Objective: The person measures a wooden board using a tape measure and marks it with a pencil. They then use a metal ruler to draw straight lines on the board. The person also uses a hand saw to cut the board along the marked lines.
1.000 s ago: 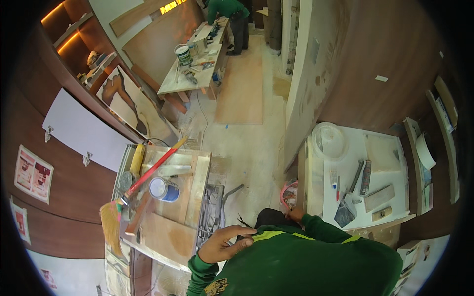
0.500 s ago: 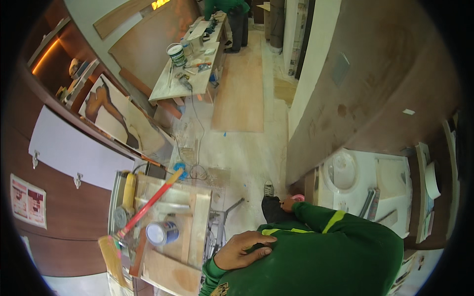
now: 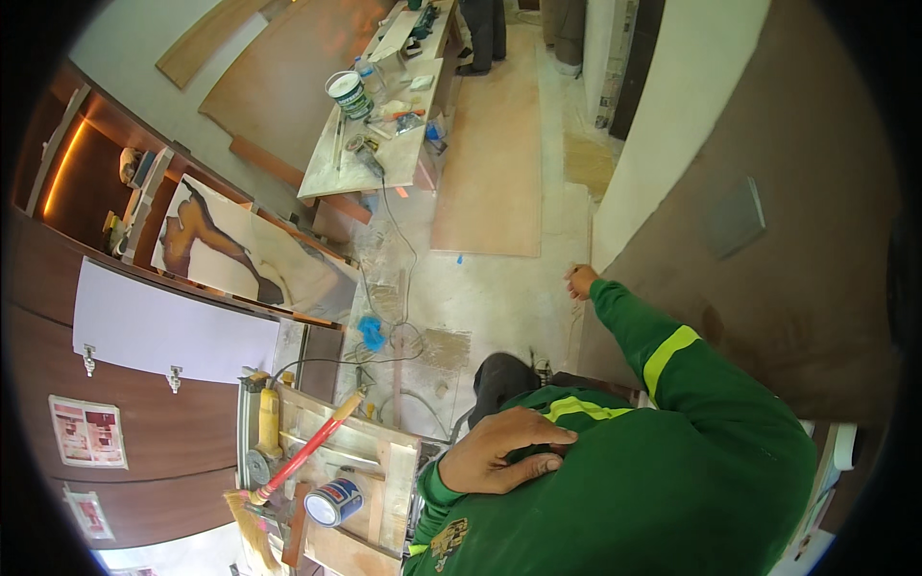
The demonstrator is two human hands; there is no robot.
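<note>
My left hand [image 3: 504, 451] lies against the front of my green long-sleeved shirt [image 3: 624, 480], fingers loosely stretched and the thumb apart, with nothing seen in it. My right arm reaches forward. At its end my right hand [image 3: 580, 281] has its fingers curled closed, close to the lower edge of the big brown panel [image 3: 749, 288]; whatever they may hold is hidden. Left of my left hand, a wooden work stand [image 3: 396, 499] carries a paint can [image 3: 334, 502], a yellow angle grinder [image 3: 268, 422] and a brush with a red handle [image 3: 312, 448].
A long table [image 3: 331, 168] ahead bears a white-and-green bucket [image 3: 349, 95], a bottle and tools. A cable [image 3: 411, 259] trails over the floor. Beside the table lies a wooden board [image 3: 488, 182], and a person's legs [image 3: 483, 34] stand near its far end. White panel [image 3: 173, 312] at left.
My right hand has moved forward from beside a pink round thing near the white counter, which is out of sight now. My left hand stays on my shirt. The view has turned.
</note>
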